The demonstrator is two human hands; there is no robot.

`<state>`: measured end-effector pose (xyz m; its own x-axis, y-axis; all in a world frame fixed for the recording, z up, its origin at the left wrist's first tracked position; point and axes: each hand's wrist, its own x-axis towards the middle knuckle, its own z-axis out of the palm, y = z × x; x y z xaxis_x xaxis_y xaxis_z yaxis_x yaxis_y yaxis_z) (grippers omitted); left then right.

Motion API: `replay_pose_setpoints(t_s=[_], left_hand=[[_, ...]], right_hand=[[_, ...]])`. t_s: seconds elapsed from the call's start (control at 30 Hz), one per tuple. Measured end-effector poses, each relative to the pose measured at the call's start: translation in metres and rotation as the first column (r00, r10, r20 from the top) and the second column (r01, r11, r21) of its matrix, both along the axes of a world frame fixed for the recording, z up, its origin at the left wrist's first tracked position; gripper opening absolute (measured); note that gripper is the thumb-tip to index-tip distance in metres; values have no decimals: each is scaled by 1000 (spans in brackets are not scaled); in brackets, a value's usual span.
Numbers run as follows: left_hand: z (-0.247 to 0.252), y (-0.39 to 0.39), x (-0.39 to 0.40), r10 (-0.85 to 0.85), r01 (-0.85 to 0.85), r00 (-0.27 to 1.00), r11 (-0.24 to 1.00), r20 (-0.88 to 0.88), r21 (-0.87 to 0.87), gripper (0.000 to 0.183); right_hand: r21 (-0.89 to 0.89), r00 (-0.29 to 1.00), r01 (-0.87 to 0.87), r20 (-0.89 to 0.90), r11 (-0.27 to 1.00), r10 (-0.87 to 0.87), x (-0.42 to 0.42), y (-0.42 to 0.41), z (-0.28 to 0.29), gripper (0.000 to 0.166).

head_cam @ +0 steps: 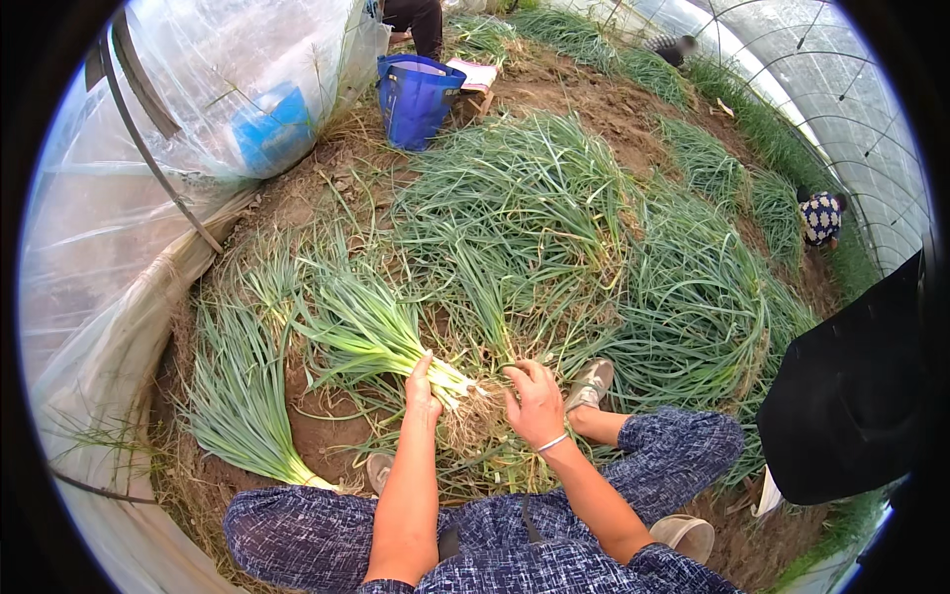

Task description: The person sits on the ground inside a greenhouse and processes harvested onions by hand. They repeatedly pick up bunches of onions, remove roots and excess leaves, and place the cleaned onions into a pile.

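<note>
My left hand (421, 392) is closed around a bunch of long-leaved green allium plants (393, 338), like scallions or garlic greens. The leaves fan out toward the upper left. Pale stems and tangled brown roots (471, 423) point right, toward my other hand. My right hand (536, 401) hovers just right of these roots with fingers apart and bent, and I see nothing in it. Its fingertips are close to the base of a loose plant cluster (486, 312). A neat bundle of the same plants (256, 405) lies on the soil by my left knee, stem ends toward me.
Large heaps of pulled plants (519, 185) (690, 297) lie ahead and right. A blue bag (415, 104) stands beyond them. Plastic sheeting (96, 260) with a bent pole (148, 160) walls the left. Other people (821, 217) (670, 49) work farther off. A black object (846, 401) blocks the right side.
</note>
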<state>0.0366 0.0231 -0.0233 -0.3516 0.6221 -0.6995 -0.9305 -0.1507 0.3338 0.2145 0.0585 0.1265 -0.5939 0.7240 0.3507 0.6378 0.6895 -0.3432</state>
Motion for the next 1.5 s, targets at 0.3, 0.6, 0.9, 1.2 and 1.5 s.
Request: replay_pose_setpoints(t_s=[0.3,0.6,0.9,1.2,1.5], left_hand=[[-12,-2,10,-35,36,998,999,-57,11,24],[13,-9,-2,-67,33,978,986,200,166,24],[10,-14,-4,-96,93,995,987,18,133,12],[-6,-33,-9,-176,176,984,984,3,10,17],[128,-19,-94,-51,118,989,838,-139,533,35]], right_hand=[[72,942,-332,84,941,326,-60,-19,-60,9],[-279,875,-463,-296,842,383,-41,-25,-38,8],[-924,918,-383,-382,-13,102,24,-7,5,19],[-739,972,-204,-74,642,224,-22,-26,-53,29],[-713,910,259,-45,652,-412,24,111,-163,26]])
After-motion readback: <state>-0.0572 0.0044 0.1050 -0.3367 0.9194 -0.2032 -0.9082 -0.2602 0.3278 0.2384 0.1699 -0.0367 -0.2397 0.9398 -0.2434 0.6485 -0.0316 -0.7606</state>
